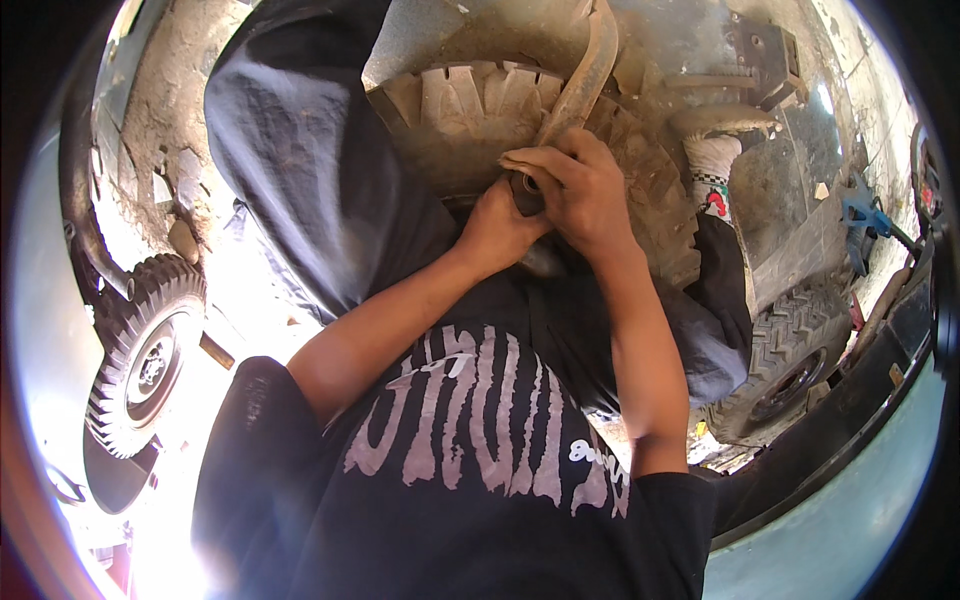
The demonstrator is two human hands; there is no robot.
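A curved, rusty metal bar [590, 70] slants down from the top of the view to my hands. At its lower end sits a dark round piece with a hole [527, 186]; whether it is part of the bar cannot be told. My left hand [497, 232] is closed around this piece from the left and below. Over the top and right side my right hand [588, 192] has its fingers bent and closed at the bar's lower end. A big, dusty tire [460, 105] with chunky tread lies beneath, between my legs.
At far left stands a wheel with a treaded tire [150, 360]; another tire [790, 360] is at right. A rusty metal block [765, 65] lies at upper right. A blue tool-like object [868, 215] rests near the right wall. Light blue bodywork [850, 520] curves along the lower right.
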